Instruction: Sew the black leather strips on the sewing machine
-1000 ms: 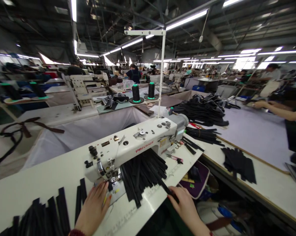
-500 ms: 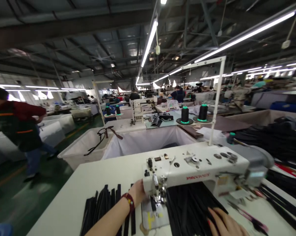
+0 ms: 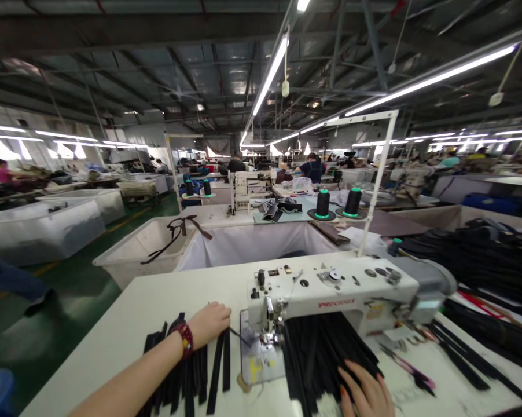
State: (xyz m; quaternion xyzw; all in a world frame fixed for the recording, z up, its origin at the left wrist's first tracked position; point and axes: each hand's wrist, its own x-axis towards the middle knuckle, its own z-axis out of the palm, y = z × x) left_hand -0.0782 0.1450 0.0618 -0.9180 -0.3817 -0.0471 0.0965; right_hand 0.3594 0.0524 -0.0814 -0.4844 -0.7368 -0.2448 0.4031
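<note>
A white sewing machine (image 3: pixel 330 295) stands on a pale table, its needle area over a metal plate (image 3: pixel 261 365). My left hand (image 3: pixel 209 321), with a beaded bracelet at the wrist, is left of the needle area, fingers closed on a thin black strip that runs toward the plate. Below that hand lie several black strips (image 3: pixel 194 370) side by side. My right hand (image 3: pixel 365 391) rests with fingers apart on a thick bundle of black strips (image 3: pixel 317 353) that passes under the machine arm.
Pink-handled scissors (image 3: pixel 411 368) and loose black strips lie right of the bundle. A thread stand (image 3: pixel 380 174) rises behind the machine. Beyond the table is a lined white bin (image 3: pixel 252 243). A person's leg (image 3: pixel 13 278) shows at the far left.
My left hand has moved left, away from the needle, drawing out the thin strip. The view has shifted slightly. The person at the left has mostly left the frame.
</note>
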